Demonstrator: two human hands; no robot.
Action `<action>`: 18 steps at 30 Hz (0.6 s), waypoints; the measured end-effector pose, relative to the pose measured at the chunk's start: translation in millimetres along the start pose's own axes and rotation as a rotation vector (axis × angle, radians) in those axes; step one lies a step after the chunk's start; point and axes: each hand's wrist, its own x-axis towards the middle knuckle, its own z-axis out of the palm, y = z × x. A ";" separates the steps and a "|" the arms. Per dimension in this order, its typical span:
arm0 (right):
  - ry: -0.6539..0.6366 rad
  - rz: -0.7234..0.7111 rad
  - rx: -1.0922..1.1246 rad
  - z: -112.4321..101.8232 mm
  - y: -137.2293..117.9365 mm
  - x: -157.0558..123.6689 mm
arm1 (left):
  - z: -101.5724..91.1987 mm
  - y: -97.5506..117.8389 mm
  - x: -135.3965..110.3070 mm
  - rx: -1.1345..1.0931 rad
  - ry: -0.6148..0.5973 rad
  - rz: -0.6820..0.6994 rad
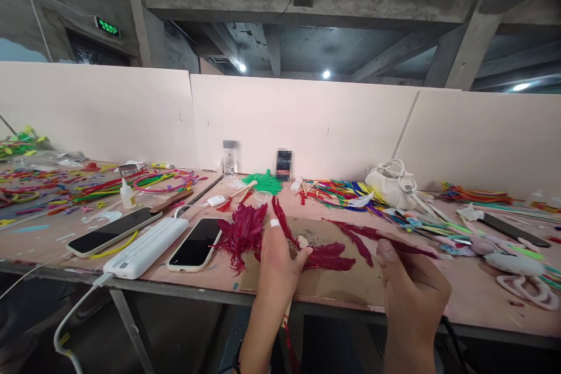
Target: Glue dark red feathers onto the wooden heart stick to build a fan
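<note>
Here, right hand: the person's right hand [414, 280] is pinching a long dark-red feather [357, 228], thumb and fingers closing on it above the right part of the cardboard.
Left hand: the left hand [278, 254], wearing white tape [274, 222] on one finger, is reaching over the cardboard; its fingers are partly hiding, so one cannot tell what they are gripping.
Tassel stick: a pale stick [286, 320] is jutting past the near table edge beside the left wrist, a red tassel [291, 350] hanging below.
Cardboard: the brown cardboard [350, 292] is lying between the hands, and more dark-red feathers [333, 257] are spreading across it by the left thumb.
Feather bundle: a crimson bundle [245, 228] is lying just left of the left hand.
Devices: a near phone [195, 248], a white power bank [149, 245] and another phone [114, 232] are lying in turn toward the left.
Right side: white loops [528, 292] are lying near the edge.
Farther back: a glue bottle [127, 194] is standing left, green feathers [265, 181] are lying mid-table, a white bag [390, 184] is sitting right.
Far: a clear bottle [229, 158] is standing before the pale partition [298, 123].
</note>
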 end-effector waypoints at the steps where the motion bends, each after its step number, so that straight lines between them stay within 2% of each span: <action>1: -0.036 -0.016 0.012 0.2 -1.0 -1.4 | -1.4 1.9 -0.3 0.030 0.074 0.057; 3: -0.149 -0.081 0.029 0.9 -4.2 -3.1 | -5.5 6.9 -1.6 0.081 0.207 0.169; 5: -0.307 -0.202 0.029 2.0 -9.1 -2.8 | -10.9 12.6 -3.6 0.057 0.234 0.207; 7: -0.509 -0.347 0.009 3.8 -15.0 -1.3 | -16.3 17.8 -5.8 -0.072 0.124 0.111; 9: -0.702 -0.439 0.021 6.6 -20.7 -0.3 | -20.8 22.0 -7.4 -0.261 0.027 -0.065; 11: -0.832 -0.446 0.051 9.7 -25.4 -1.0 | -24.5 25.1 -8.3 -0.451 0.018 -0.210; 13: -0.908 -0.420 0.058 11.9 -29.2 -2.9 | -27.6 27.6 -8.5 -0.609 0.024 -0.289; 18: -1.106 -0.382 0.041 8.6 -38.2 -5.1 | -33.1 33.9 -10.6 -0.778 0.006 -0.325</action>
